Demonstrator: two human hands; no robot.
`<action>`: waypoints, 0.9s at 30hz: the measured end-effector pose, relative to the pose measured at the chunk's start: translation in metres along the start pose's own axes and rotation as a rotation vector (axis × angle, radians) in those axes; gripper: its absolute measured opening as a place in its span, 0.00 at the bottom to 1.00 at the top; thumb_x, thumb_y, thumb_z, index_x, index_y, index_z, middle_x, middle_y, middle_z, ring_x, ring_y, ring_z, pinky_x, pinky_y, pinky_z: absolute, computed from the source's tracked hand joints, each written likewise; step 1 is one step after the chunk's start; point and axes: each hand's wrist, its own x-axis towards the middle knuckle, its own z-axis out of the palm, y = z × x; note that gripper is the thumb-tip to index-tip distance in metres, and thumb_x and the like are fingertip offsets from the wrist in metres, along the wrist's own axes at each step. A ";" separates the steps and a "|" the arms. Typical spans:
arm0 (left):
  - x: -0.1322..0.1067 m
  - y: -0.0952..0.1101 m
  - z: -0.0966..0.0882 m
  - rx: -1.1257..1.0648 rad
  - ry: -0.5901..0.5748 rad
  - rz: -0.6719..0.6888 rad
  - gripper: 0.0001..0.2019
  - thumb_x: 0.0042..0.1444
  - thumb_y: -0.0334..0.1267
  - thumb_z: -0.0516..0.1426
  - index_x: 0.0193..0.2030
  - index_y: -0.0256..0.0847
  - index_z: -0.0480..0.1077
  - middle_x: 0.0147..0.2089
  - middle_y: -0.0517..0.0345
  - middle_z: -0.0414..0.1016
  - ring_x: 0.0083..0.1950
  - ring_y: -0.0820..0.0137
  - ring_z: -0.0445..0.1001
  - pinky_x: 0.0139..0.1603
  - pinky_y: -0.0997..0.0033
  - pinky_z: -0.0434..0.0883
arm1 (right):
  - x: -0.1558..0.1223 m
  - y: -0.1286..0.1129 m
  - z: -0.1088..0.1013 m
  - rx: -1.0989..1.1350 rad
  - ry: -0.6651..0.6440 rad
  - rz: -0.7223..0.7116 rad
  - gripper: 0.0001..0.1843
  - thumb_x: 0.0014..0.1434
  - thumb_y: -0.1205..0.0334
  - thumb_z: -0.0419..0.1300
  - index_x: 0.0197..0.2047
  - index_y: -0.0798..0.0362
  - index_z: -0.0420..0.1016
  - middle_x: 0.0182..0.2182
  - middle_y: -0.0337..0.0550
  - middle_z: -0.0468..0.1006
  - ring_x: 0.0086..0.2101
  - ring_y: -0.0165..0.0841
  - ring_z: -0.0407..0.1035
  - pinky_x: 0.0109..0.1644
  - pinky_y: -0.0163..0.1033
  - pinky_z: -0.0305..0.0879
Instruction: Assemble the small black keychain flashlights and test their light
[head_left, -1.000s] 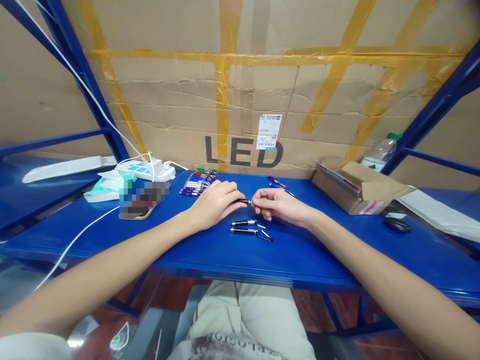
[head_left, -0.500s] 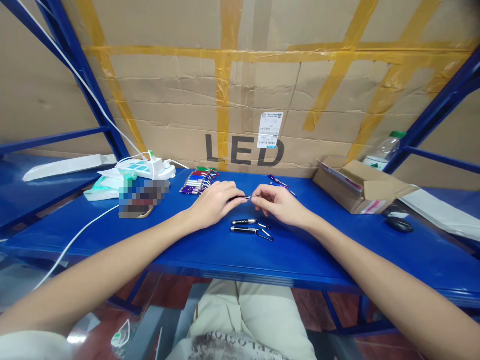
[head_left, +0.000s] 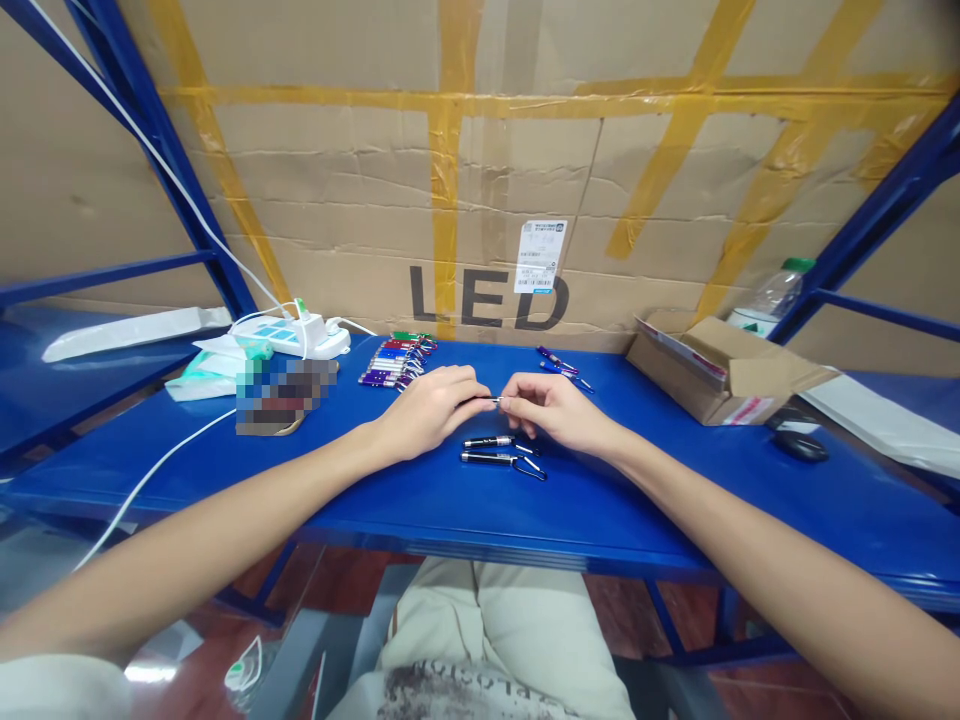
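My left hand (head_left: 439, 408) and my right hand (head_left: 559, 410) meet above the blue table, fingertips pinched on the two ends of a small penlight (head_left: 495, 400). Little of it shows: a dark body on the left and a silvery tip at the right fingers. Just below the hands lie two black penlights (head_left: 489, 458) with carabiner clips. Behind my left hand, a row of coloured penlights (head_left: 386, 368) in purple, silver, blue, red and green lies side by side. Purple and blue penlights (head_left: 559, 370) rest behind my right hand.
A white power strip (head_left: 307, 338) with cables, a green-white packet (head_left: 217, 368) and a blurred-out object (head_left: 286, 397) are on the left. On the right are an open cardboard box (head_left: 727, 375), a black mouse (head_left: 801, 444) and a bottle (head_left: 776, 295). A large cardboard sheet (head_left: 337, 220) stands behind.
Both hands stay nearly in place, still pinching the penlight. The fingertips have shifted only slightly, and the view has moved a little.
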 end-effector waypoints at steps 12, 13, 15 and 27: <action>0.001 0.002 -0.002 0.125 0.027 0.103 0.18 0.80 0.44 0.50 0.47 0.38 0.78 0.39 0.50 0.77 0.42 0.64 0.75 0.48 0.63 0.74 | -0.003 -0.008 -0.001 0.081 -0.031 0.044 0.20 0.63 0.43 0.71 0.34 0.51 0.78 0.27 0.39 0.80 0.23 0.29 0.68 0.29 0.37 0.66; 0.001 0.001 -0.002 0.120 0.029 0.097 0.18 0.80 0.44 0.50 0.48 0.37 0.78 0.40 0.50 0.77 0.42 0.64 0.75 0.48 0.63 0.74 | -0.002 -0.008 -0.001 0.084 -0.038 0.051 0.20 0.63 0.43 0.71 0.34 0.51 0.78 0.27 0.39 0.80 0.24 0.29 0.68 0.29 0.37 0.66; 0.001 0.000 -0.001 0.084 0.039 0.068 0.17 0.79 0.44 0.51 0.50 0.37 0.78 0.41 0.50 0.78 0.43 0.64 0.76 0.48 0.64 0.74 | -0.002 -0.009 -0.002 0.073 -0.047 0.049 0.20 0.63 0.42 0.70 0.35 0.51 0.77 0.28 0.39 0.80 0.24 0.29 0.69 0.30 0.38 0.67; 0.000 -0.013 -0.001 -0.033 -0.022 -0.176 0.14 0.76 0.46 0.57 0.50 0.40 0.80 0.46 0.52 0.82 0.44 0.64 0.80 0.46 0.65 0.75 | 0.003 0.015 -0.047 -0.794 0.161 0.073 0.05 0.65 0.61 0.66 0.38 0.49 0.74 0.36 0.45 0.83 0.37 0.40 0.74 0.41 0.43 0.62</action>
